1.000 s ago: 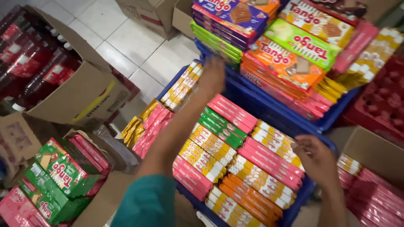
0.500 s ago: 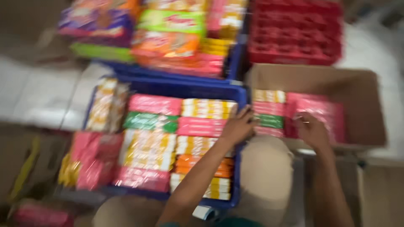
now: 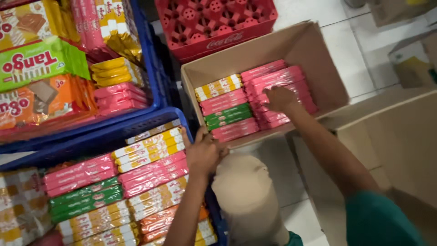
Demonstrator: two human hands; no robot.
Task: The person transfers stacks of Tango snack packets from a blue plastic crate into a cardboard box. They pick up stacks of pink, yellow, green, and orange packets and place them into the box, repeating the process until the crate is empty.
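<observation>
Now right hand (image 3: 278, 98) flat on glossy pink packs (image 3: 291, 91), cardboard box (image 3: 291, 45).

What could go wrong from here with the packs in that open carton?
The cardboard carton sits tilted, so its stacked pink packs might slide as the right hand presses on them. The left hand rests at the blue crate's edge, where it could nudge the yellow-and-white packs.

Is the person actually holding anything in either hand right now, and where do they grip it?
Nothing is clearly held. The right hand lies flat on the pink packs in the cardboard box; the left hand rests at the blue crate's edge.
</observation>
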